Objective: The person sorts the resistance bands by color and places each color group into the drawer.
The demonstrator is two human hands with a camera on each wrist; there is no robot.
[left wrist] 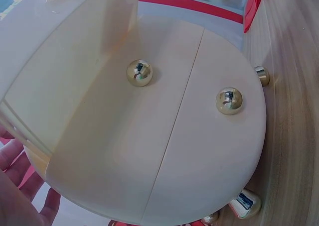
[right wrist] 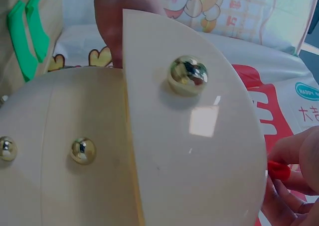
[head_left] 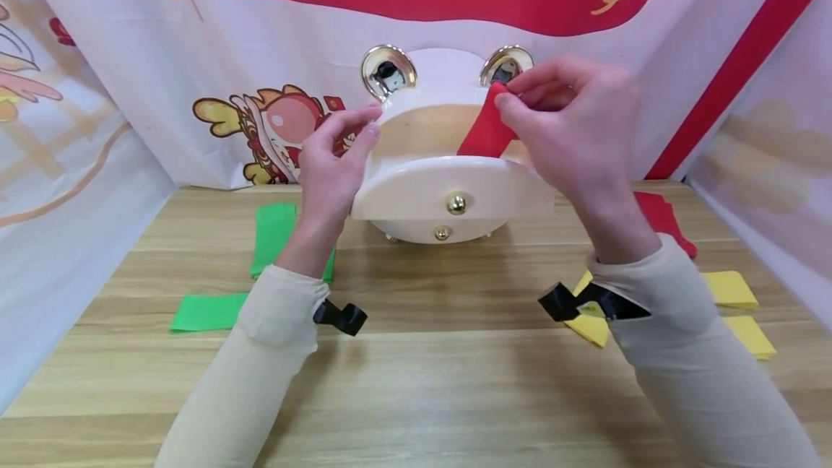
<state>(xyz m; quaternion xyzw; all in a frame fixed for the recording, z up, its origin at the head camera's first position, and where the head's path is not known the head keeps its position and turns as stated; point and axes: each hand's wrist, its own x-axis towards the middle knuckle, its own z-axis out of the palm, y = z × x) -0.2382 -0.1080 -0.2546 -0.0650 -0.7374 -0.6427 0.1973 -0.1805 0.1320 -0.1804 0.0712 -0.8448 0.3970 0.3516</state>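
"So, what is gripped by the right hand (head_left: 578,128)?"

"A red cloth (head_left: 487,125), pinched at its upper end between thumb and fingers. It is held aslant over the top drawer (head_left: 403,197), and its lower edge is hidden behind the drawer's front."

"And how is that drawer placed?"

"It is pulled out from the white cabinet (head_left: 445,67), which is topped by two gold-rimmed round eyes (head_left: 388,72). Two more drawer fronts, each fitted with a gold knob (left wrist: 139,72), are seen below, flush with the body."

"Is anything grasped by the left hand (head_left: 336,165)?"

"Nothing, as far as is shown. Its fingers are loosely parted beside the drawer's left end; whether the edge is touched cannot be told."

"What else is laid on the table (head_left: 416,396)?"

"Green cloths (head_left: 208,311) are spread on the left. On the right, yellow cloths (head_left: 731,289) and red pieces (head_left: 663,222) are partly covered by the right arm."
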